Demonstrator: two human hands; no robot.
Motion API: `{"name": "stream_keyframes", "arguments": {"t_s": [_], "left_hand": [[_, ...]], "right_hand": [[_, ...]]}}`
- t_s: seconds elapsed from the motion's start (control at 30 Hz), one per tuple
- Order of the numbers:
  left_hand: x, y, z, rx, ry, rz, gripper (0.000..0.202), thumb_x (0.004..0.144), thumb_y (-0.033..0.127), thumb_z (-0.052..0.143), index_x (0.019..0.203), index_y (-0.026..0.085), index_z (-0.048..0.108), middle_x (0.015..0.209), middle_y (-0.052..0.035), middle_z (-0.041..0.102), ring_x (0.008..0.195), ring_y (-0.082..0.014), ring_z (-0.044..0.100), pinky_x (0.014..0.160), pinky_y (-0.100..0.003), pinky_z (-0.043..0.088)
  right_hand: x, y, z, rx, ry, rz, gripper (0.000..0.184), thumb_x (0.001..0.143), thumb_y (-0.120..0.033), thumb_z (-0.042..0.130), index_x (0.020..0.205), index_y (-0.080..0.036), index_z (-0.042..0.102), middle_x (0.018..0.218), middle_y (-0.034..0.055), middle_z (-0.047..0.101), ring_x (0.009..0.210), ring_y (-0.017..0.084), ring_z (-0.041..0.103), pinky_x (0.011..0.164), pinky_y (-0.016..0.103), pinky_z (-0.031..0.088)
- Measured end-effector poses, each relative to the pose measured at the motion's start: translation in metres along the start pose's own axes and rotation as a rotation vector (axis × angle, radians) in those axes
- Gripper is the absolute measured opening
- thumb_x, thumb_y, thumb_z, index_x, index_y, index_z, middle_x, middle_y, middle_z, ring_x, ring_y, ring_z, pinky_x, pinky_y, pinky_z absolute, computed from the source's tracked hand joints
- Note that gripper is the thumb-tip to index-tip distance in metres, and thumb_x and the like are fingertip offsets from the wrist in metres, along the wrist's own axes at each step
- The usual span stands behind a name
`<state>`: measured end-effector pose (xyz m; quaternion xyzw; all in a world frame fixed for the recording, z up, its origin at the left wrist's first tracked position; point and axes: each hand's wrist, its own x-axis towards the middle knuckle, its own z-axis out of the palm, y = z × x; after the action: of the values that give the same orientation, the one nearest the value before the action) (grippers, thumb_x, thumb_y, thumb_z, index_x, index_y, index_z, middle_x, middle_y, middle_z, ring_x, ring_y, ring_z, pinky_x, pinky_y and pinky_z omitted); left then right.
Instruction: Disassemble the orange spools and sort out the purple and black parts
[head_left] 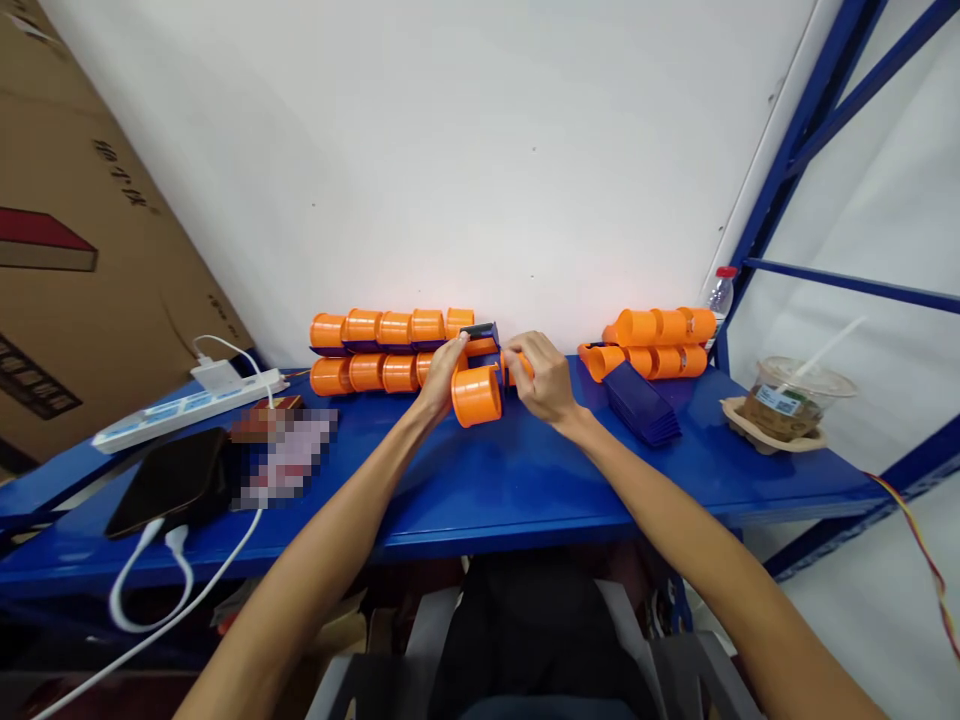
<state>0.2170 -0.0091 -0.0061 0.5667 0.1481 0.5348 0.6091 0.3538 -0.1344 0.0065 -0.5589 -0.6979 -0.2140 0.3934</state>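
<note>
Currently, at frame centre, the left hand [442, 372] is pinching a dark blue piece [480, 330] in closed fingers just above one orange cup [477, 395]. The right hand [544, 380] is curling its fingers shut on that cup's far side.

- **Done, apparently:** nine fitted cups [382, 350] are lying in two rows at centre left, five over four.
- **Left, apparently:** about seven loose cups [656, 345] are waiting at centre right, beside one stack of blue pieces [641, 400].

Also sitting on the table [487, 480] are one power strip [187, 405], one phone [169, 480] and one iced drink [787, 400].
</note>
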Motion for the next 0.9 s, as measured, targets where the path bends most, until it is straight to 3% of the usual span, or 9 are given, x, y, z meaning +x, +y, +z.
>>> {"name": "stream_keyframes", "arguments": {"t_s": [0.1,0.2,0.3,0.5,0.73,0.9], "left_hand": [[-0.005,-0.006,0.007,-0.016,-0.023,0.008,0.053,0.072,0.063,0.085,0.091,0.015,0.073,0.091,-0.0017,0.07,0.088,-0.0162,0.061,0.085,-0.028,0.049],[-0.01,-0.01,0.011,0.03,-0.029,0.031,0.053,0.073,0.066,0.083,0.087,0.017,0.07,0.088,-0.001,0.068,0.088,-0.0175,0.06,0.086,-0.029,0.048],[-0.012,-0.014,0.013,0.103,-0.004,0.057,0.049,0.079,0.065,0.079,0.082,0.018,0.065,0.085,-0.001,0.065,0.089,-0.0181,0.059,0.085,-0.029,0.046],[-0.01,-0.017,0.011,0.221,0.041,0.132,0.043,0.087,0.059,0.074,0.079,0.02,0.06,0.078,0.0018,0.055,0.076,-0.0142,0.051,0.074,-0.026,0.043],[-0.013,-0.011,0.012,0.313,-0.144,0.061,0.057,0.08,0.074,0.071,0.084,0.017,0.069,0.079,-0.0032,0.067,0.08,-0.0199,0.062,0.08,-0.032,0.048],[-0.014,-0.014,0.01,0.453,-0.108,0.166,0.054,0.085,0.072,0.066,0.084,0.018,0.067,0.08,-0.0027,0.064,0.08,-0.019,0.057,0.077,-0.03,0.046]], "right_hand": [[0.002,0.021,0.006,-0.001,-0.04,0.208,0.039,0.11,-0.029,0.034,0.098,-0.018,0.069,0.098,0.0092,0.075,0.091,0.021,0.068,0.082,0.03,0.046],[-0.001,0.032,0.013,0.003,-0.097,0.224,0.029,0.107,-0.03,0.046,0.094,-0.018,0.069,0.096,0.0075,0.076,0.084,0.019,0.067,0.074,0.028,0.04],[-0.003,0.032,0.017,0.024,-0.126,0.215,0.023,0.103,-0.028,0.053,0.092,-0.018,0.07,0.093,0.006,0.077,0.079,0.017,0.064,0.071,0.027,0.035],[0.002,0.03,0.018,0.138,-0.178,0.294,0.029,0.1,-0.026,0.055,0.076,-0.017,0.067,0.071,0.0006,0.067,0.063,0.013,0.05,0.064,0.027,0.029],[0.005,0.033,0.017,0.182,-0.25,0.353,0.028,0.09,-0.015,0.053,0.066,-0.016,0.065,0.063,0.0005,0.064,0.063,0.013,0.051,0.063,0.026,0.029],[0.006,0.028,0.017,0.209,-0.318,0.41,0.028,0.09,-0.011,0.05,0.067,-0.015,0.066,0.06,0.0017,0.065,0.062,0.014,0.057,0.063,0.025,0.033]]}}
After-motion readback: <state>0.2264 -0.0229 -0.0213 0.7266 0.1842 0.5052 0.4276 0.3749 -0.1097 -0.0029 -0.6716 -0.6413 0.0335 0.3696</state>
